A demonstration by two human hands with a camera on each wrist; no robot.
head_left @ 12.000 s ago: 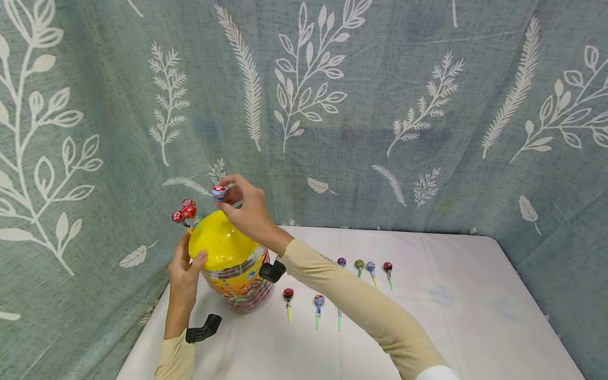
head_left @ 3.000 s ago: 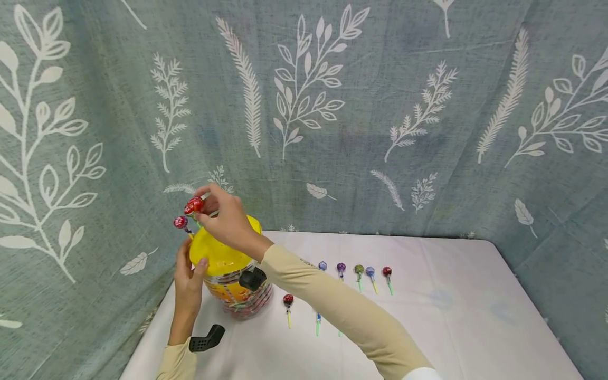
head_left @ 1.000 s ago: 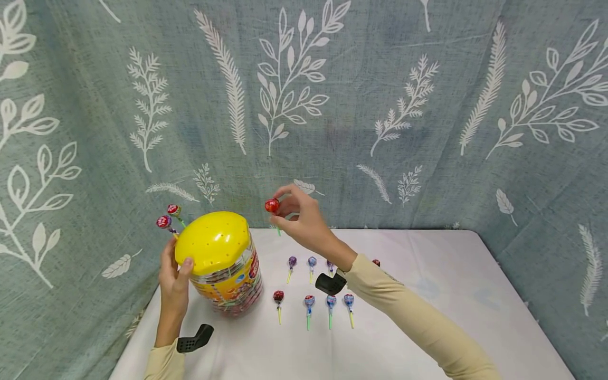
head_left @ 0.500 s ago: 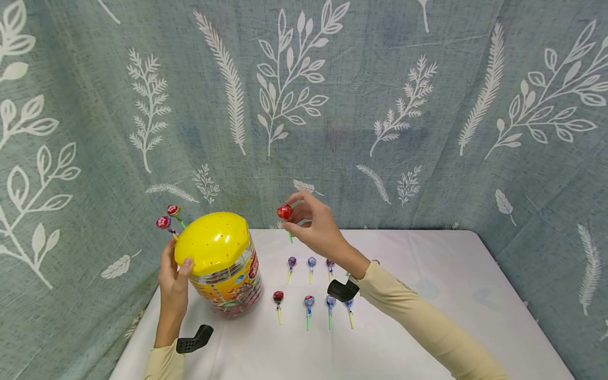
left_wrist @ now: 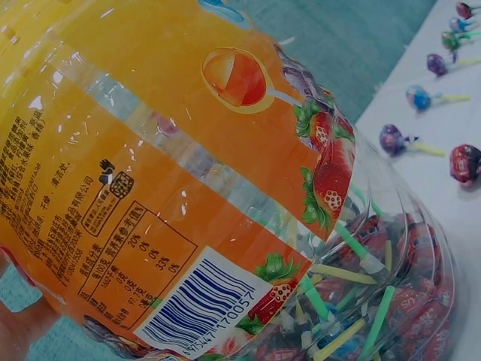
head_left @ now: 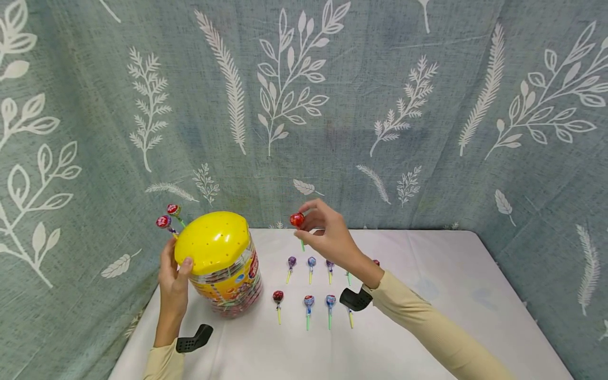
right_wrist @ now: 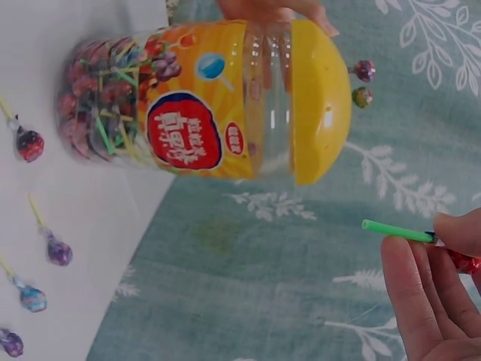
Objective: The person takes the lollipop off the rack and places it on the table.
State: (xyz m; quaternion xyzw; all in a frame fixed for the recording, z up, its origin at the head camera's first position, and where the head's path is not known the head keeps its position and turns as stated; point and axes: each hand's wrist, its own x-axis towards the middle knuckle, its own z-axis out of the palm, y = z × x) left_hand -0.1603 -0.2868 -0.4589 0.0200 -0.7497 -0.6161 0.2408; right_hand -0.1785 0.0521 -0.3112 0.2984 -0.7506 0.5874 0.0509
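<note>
My right hand [head_left: 328, 229] pinches a red-wrapped lollipop [head_left: 296, 219] above the back row of the table, its green stick [right_wrist: 398, 230] pointing down in the head view. My left hand [head_left: 174, 279] grips the side of a large clear jar's yellow domed lid [head_left: 214, 240], thumb on the front and the fingers partly hidden behind. The jar [head_left: 233, 290] has a yellow-orange label and leans slightly. Inside, wrapped lollipops with green and yellow sticks fill its lower part. Two lollipops, one red and purple [head_left: 163, 221] and one red and green [head_left: 173, 210], stand in the lid's far left side.
Lollipops lie in two rows on the white table right of the jar. The front row includes a dark red one [head_left: 278, 296] and blue ones [head_left: 309, 301]; a purple one [head_left: 292, 261] starts the back row. My right forearm covers some. A patterned curtain [head_left: 332, 158] hangs behind.
Twelve seconds ago my right hand held a blue lollipop at the lid. It since took the red lollipop from the lid and carried it right and down over the table. My left hand stays on the jar.
</note>
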